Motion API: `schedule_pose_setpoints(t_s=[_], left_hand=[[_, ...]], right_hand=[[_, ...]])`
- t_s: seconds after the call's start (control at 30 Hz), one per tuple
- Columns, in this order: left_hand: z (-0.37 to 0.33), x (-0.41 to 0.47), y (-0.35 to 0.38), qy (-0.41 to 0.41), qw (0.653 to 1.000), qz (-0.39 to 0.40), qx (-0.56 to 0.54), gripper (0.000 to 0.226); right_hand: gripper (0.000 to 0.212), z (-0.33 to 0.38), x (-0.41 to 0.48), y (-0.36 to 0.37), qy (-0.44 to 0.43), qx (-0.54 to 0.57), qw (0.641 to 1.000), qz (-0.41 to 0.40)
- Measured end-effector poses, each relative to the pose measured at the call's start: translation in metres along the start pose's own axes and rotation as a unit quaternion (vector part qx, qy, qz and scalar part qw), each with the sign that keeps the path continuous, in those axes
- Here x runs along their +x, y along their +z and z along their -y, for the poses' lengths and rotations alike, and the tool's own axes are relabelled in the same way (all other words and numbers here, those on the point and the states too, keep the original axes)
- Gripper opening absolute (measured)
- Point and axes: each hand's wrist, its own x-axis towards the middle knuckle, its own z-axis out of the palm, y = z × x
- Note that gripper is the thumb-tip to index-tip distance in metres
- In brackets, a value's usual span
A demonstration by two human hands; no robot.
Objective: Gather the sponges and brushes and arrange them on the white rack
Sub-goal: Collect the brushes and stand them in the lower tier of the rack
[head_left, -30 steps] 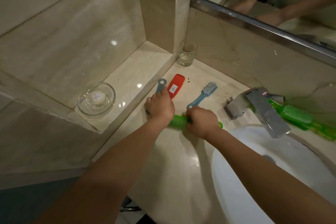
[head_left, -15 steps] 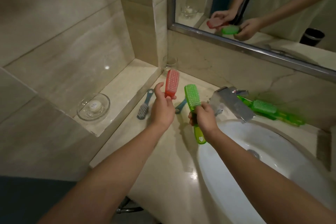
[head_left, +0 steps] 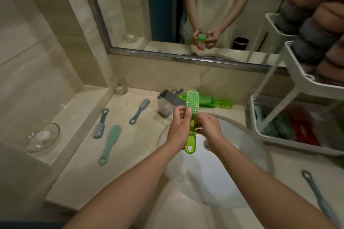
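Green brush [head_left: 192,101], of translucent plastic, held upright at the centre of the frame above the far rim of the white sink [head_left: 214,182], with its bristled head uppermost and its looped handle pointing down. The left hand [head_left: 177,128] grips the neck just below the head, thumb and fingers curled round it. The right hand [head_left: 209,126] pinches the handle from the opposite side with curled fingers. A sliver of red shows under the left wrist; what it belongs to cannot be told.

Behind the hands stands the metal faucet [head_left: 168,99]. Right of it, a second green brush [head_left: 216,101] lies flat on the counter [head_left: 80,169] close to the wall. Left of centre, the counter carries three more brushes:
- a first blue-grey brush [head_left: 101,124] beside the raised ledge
- a second blue-grey brush [head_left: 140,110] nearer the faucet
- a teal paddle brush [head_left: 110,143] below the first in the frame

A long grey-blue brush [head_left: 316,193] lies at the lower right, well apart from the others.

The white rack [head_left: 297,83] fills the right edge of the frame, its lowest tier beside the sink. The upper tiers hold rolled pink and grey items, and the lowest holds teal and red ones, all too blurred to identify.

A glass dish [head_left: 43,136] sits on the ledge at the lower left. A tumbler [head_left: 121,87] stands in the corner below the mirror [head_left: 149,15].
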Motion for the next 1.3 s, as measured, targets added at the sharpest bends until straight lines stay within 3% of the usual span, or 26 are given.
schedule_pose_setpoints(t_s=[0.07,0.3,0.53,0.9,1.07,1.17,1.3], left_hand=[[0.0,-0.008,0.025,-0.021,0.999,0.038,0.005,0.021],[-0.001,-0.04,0.112,-0.095,0.99,0.074,0.077,0.029],[0.0,-0.077,0.191,-0.117,0.983,0.103,0.1,0.031],[-0.011,-0.098,0.294,-0.17,0.98,0.102,0.002,0.042],[-0.026,-0.088,0.333,-0.191,0.976,0.103,-0.01,0.046],[-0.033,-0.078,0.35,-0.201,0.971,0.128,-0.022,0.048],[-0.041,-0.062,0.366,-0.176,0.972,0.157,-0.003,0.044]], right_hand=[[0.027,0.0,-0.006,-0.027,0.003,-0.024,1.0,-0.017],[0.036,-0.008,-0.031,-0.123,-0.004,-0.054,0.995,-0.083],[0.018,-0.017,-0.052,-0.211,0.008,-0.079,0.99,-0.113],[0.008,-0.024,-0.062,-0.314,-0.013,-0.081,0.987,-0.136],[0.023,-0.012,-0.053,-0.343,-0.044,-0.09,0.981,-0.167],[0.032,-0.002,-0.045,-0.36,-0.013,-0.067,0.984,-0.162],[0.033,0.01,-0.027,-0.377,-0.017,-0.125,0.971,-0.202]])
